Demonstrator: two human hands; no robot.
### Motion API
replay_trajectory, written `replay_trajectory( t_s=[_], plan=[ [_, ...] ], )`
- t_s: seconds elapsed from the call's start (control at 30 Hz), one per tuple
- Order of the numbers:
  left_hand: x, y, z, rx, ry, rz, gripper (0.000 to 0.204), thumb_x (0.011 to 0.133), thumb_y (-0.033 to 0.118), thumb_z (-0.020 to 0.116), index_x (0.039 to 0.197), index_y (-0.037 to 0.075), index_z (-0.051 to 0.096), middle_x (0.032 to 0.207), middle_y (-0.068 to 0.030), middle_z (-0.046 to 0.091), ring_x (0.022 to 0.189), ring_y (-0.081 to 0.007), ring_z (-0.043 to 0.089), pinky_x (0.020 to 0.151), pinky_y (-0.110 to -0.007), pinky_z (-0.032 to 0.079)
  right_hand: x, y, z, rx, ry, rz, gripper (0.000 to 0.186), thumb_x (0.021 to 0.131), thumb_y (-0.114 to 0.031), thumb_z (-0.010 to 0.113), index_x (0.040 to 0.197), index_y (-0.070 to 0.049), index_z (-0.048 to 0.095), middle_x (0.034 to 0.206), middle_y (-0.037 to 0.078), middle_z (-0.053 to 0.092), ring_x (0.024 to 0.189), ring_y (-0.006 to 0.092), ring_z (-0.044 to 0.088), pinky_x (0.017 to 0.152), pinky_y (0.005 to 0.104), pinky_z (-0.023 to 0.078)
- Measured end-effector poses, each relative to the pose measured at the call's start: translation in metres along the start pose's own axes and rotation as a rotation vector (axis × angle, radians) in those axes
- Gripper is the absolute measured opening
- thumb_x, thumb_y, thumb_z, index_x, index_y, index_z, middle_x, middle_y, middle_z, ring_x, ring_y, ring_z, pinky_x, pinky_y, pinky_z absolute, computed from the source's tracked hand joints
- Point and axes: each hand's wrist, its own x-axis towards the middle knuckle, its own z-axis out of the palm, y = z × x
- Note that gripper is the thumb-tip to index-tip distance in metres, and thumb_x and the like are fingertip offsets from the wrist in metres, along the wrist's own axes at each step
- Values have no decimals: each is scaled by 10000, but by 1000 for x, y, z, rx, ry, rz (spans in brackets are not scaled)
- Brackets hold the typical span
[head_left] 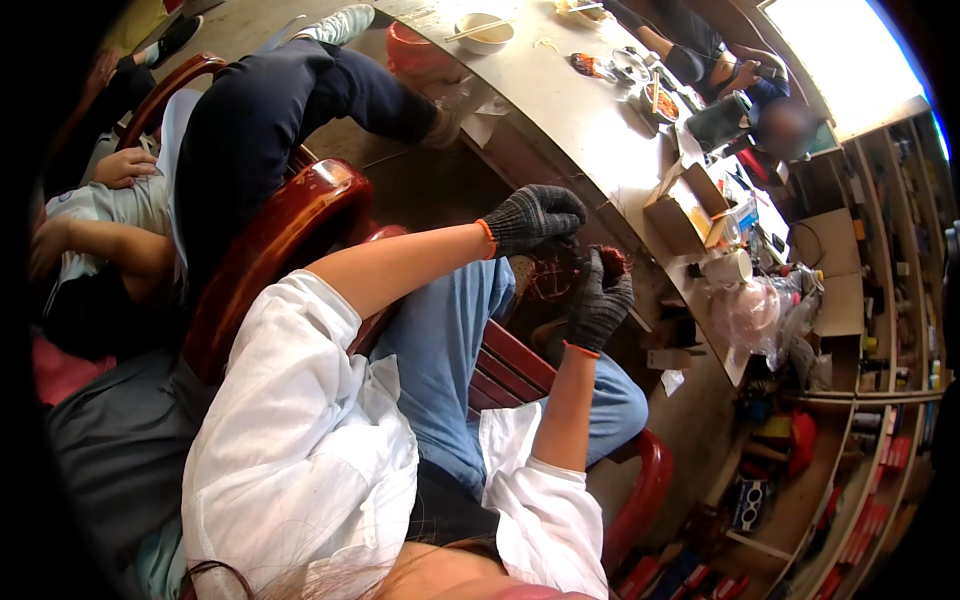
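Dark knit gloves with orange cuffs cover both my hands, which are raised close together over my lap. My left hand (537,218) is closed, its fingers curled toward the right hand; what they pinch is too small to make out. Closed as well, my right hand (600,303) has a small dark-red bundle (614,262) at its fingertips. Below and between the hands shows a tangle of thin reddish strands (552,279); whether it joins the bundle, I cannot tell.
A long table (570,120) runs along the far right, with a bowl and chopsticks (486,34), an open cardboard box (688,212) and a plastic bag (752,310). Shelves (870,260) stand at right. People sit at left beside a red wooden chair (280,240); another is across the table.
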Motion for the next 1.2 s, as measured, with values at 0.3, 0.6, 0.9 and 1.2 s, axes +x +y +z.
replay_trajectory(
  t_s=[0.3,0.6,0.9,1.2],
  plan=[
    [0,-3,3,95,5,67,180,812,23,606,992,36,609,885,-45,624,822,-119,588,750,-265,508,4,13,1,-179,-140,21,223,806,-197,652,862,17,620,767,71,637,661,151,596,650,267,474],
    [7,-9,-12,-234,82,20,136,824,24,591,959,45,598,848,-41,615,792,-129,595,685,-275,521,3,-5,-2,489,-256,251,153,852,-140,558,803,1,594,741,68,621,672,127,578,633,238,451],
    [5,3,-11,-451,-22,-109,203,847,65,585,1048,37,572,963,-92,614,874,-168,604,756,-297,518,12,9,-10,508,-267,219,133,849,-143,563,865,-12,578,710,68,600,646,148,571,617,267,471],
    [-3,7,1,163,-299,-28,364,813,80,638,1160,36,536,1067,-61,599,985,-154,563,877,-304,466,9,7,-9,562,-191,232,137,876,-158,550,889,-25,583,753,47,615,705,105,568,659,220,451]
  ],
)
